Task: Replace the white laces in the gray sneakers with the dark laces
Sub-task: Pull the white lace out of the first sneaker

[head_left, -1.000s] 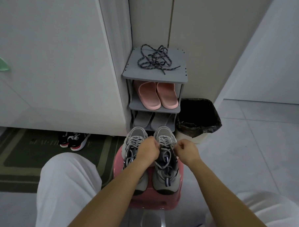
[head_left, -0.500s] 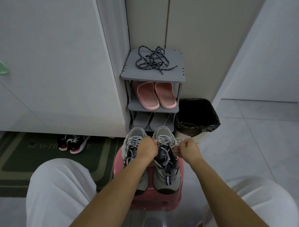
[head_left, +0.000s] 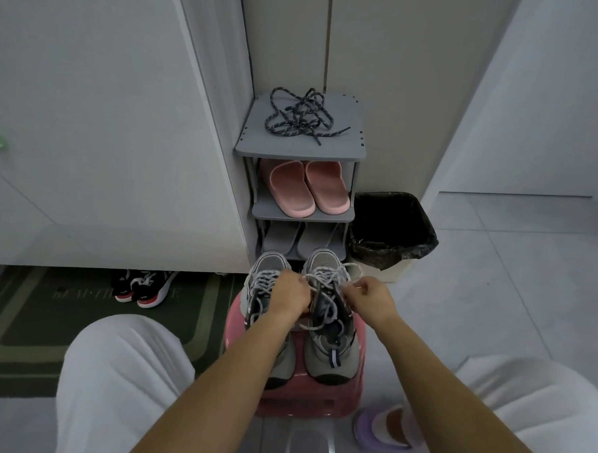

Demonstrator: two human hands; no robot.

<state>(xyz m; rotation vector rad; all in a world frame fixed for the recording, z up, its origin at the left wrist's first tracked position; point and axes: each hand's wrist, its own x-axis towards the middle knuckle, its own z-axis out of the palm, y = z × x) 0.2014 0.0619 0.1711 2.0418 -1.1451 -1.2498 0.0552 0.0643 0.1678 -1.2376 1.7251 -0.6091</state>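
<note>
Two gray sneakers stand side by side on a pink stool (head_left: 348, 396), toes pointing away from me. The left sneaker (head_left: 267, 264) is tied with a white lace. Over the right sneaker (head_left: 329, 356), my left hand (head_left: 293, 293) pinches its white lace (head_left: 326, 273) at the tongue, while my right hand (head_left: 370, 296) pinches a loop of the same lace pulled out to the right. The dark laces (head_left: 300, 118) lie in a loose tangle on the top of the gray shoe rack (head_left: 249, 145).
Pink slippers (head_left: 304, 189) and gray slippers (head_left: 298, 238) fill the rack's lower shelves. A black-lined bin (head_left: 391, 230) stands right of the rack. Black and red shoes (head_left: 142, 286) sit on a green mat (head_left: 29, 320) at left. My knees flank the stool.
My right hand has drawn the white lace out to the right, so a loop now stands free beside the right sneaker. My left hand stays at the tongue.
</note>
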